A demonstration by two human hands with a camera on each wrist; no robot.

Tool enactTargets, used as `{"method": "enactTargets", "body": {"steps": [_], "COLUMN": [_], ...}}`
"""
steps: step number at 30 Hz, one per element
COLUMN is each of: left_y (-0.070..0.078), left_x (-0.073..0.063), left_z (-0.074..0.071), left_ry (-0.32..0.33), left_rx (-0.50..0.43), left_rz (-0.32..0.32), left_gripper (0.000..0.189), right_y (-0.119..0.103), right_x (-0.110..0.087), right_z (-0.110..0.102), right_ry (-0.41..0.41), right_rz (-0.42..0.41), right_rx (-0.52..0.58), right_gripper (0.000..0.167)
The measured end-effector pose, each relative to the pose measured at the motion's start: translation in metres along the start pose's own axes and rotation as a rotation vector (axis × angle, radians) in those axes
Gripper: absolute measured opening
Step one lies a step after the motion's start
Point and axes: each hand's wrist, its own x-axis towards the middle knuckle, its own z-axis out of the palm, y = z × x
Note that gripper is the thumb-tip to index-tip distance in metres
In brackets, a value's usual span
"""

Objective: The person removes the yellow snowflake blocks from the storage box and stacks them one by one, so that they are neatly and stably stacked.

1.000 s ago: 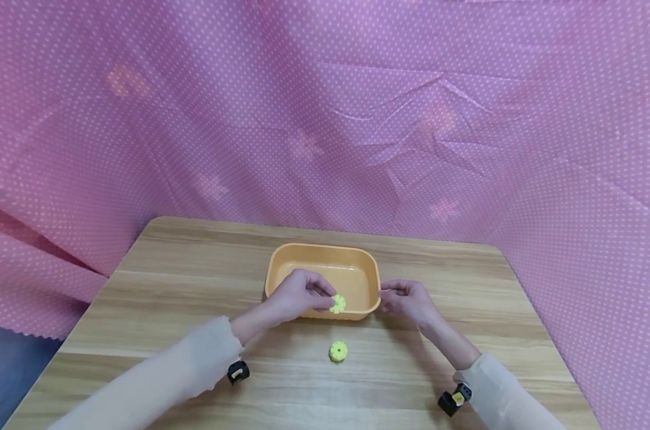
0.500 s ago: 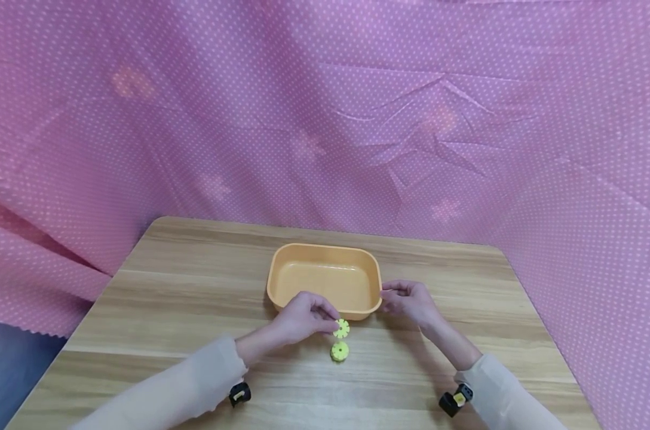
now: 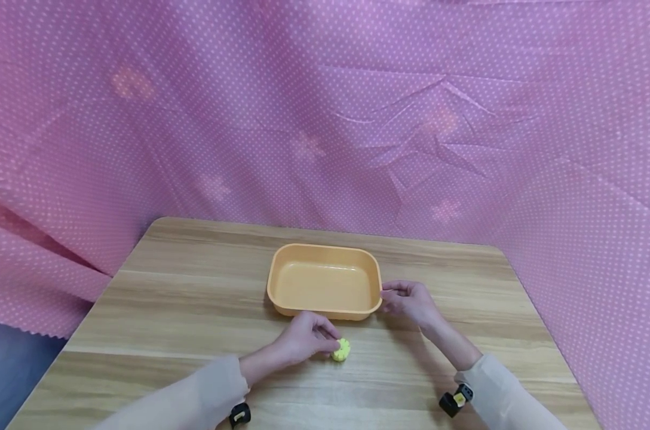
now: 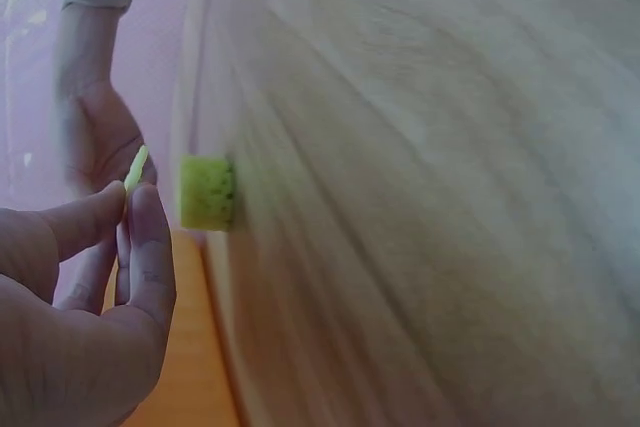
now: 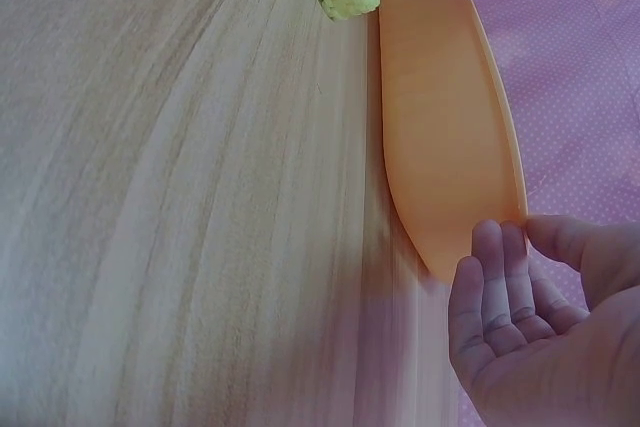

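My left hand (image 3: 305, 339) pinches a thin yellow-green notched disc (image 4: 137, 167) between thumb and fingertips, the disc tilted on edge. Just under it, a short stack of the same discs (image 4: 207, 193) stands upright on the table; in the left wrist view a gap shows between stack and held disc. From above, the held disc overlaps the stack. My right hand (image 3: 411, 303) holds the right end of an orange plastic basin (image 3: 325, 313), thumb at the rim and fingertips against the outer wall (image 5: 440, 127). Nothing lies in the basin.
The wood-grain table (image 3: 196, 298) has rounded far corners. Pink dotted cloth (image 3: 325, 119) hangs behind it and along both sides. Each wrist wears a black camera mount (image 3: 455, 400).
My left hand has moved from over the basin's near rim down toward me, bringing the pinched disc over the stack. My right hand and the basin stay in place.
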Motion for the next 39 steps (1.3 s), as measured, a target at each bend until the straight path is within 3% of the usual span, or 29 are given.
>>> {"method": "enactTargets", "body": {"steps": [6, 39], "left_y": [-0.008, -0.016], "left_x": [0.002, 0.011], "left_z": [0.002, 0.004], "left_ry": [0.008, 0.022], "left_rx": [-0.014, -0.012], "left_rz": [0.0, -0.029], "left_gripper": [0.016, 0.014], "right_y": [0.0, -0.001], "right_x": [0.0, 0.003], "right_z": [0.0, -0.001], "right_ry": [-0.006, -0.015], "right_rz": [-0.001, -0.01], "right_rx": [0.006, -0.007], "right_gripper": [0.038, 0.04]}}
